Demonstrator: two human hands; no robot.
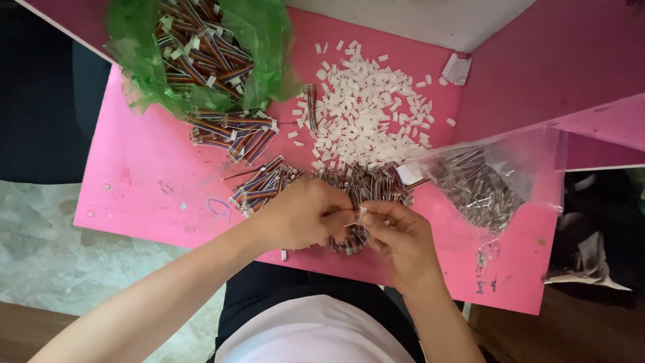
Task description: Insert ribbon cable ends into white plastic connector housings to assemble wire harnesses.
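My left hand (302,214) and my right hand (398,236) meet over the near edge of the pink table (148,181). Together their fingertips pinch a small white plastic connector (360,215) with short coloured wires attached. Just beyond and under the hands lies a heap of multicoloured wire pieces (322,185). A wide pile of small white connector housings (366,111) is spread behind that heap.
A green plastic bag (259,40) full of striped wire bundles stands at the back left, with more bundles (235,131) spilled in front. A clear plastic bag (487,181) of small dark parts lies at the right. Pink panels rise at the back right.
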